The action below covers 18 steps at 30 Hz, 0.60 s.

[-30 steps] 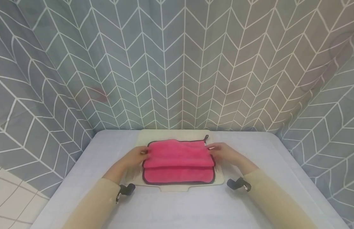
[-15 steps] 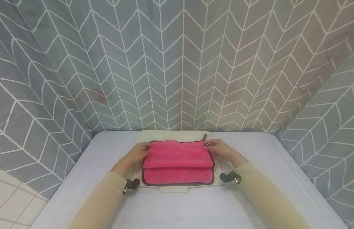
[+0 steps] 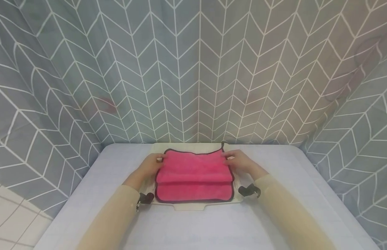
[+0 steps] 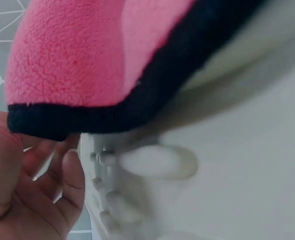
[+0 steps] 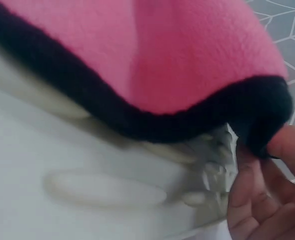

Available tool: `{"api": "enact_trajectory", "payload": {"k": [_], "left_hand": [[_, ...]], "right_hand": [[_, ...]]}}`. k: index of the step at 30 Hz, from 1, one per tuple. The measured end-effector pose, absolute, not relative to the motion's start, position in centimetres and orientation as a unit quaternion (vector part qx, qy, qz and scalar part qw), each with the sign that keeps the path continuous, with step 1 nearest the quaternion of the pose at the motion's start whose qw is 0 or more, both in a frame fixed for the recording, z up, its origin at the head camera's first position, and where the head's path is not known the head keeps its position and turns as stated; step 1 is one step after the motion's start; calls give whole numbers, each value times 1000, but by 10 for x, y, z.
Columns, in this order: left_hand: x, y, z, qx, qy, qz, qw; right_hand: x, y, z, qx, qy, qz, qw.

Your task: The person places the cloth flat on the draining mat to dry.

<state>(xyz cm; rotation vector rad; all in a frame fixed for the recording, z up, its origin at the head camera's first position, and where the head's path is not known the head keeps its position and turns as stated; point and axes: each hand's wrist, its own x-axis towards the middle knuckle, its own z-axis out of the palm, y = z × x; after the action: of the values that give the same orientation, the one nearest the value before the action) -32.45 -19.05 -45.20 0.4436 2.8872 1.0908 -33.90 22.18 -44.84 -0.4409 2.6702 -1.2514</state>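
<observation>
A pink fleece towel point(image 3: 194, 168) with black edging lies over a cream board point(image 3: 189, 207), with a crease running across its front part. At the towel's far left corner, my left hand point(image 3: 148, 166) pinches the edge; in the left wrist view the thumb lies outside and the fingers reach beneath the black trim point(image 4: 97, 119). My right hand point(image 3: 243, 164) pinches the opposite corner near a small black hanging loop point(image 3: 223, 146). The right wrist view shows that towel corner point(image 5: 197, 55) raised over the board, which has oval shapes and small knobs.
The board rests on a table with a pale cloth point(image 3: 193, 229). Grey curtains point(image 3: 199, 69) with white zigzag lines hang behind and on both sides. Black camera mounts point(image 3: 249, 190) sit on both wrists. White floor tiles point(image 3: 15, 211) show at lower left.
Both hands have shifted away from me and slightly inward. The towel's far edge has moved back with them, so its black border now shows more fully and its upper part looks flatter.
</observation>
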Motion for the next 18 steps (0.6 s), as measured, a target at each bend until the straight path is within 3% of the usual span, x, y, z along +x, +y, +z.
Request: {"api": "enact_trajectory", "payload": {"k": [9, 18], "left_hand": [[-343, -190, -450, 152, 923, 353, -18], [-353, -180, -456, 138, 928, 346, -1]], "right_hand": [[-344, 221, -437, -111, 877, -466, 36], [-351, 213, -444, -96, 890, -444, 36]]}}
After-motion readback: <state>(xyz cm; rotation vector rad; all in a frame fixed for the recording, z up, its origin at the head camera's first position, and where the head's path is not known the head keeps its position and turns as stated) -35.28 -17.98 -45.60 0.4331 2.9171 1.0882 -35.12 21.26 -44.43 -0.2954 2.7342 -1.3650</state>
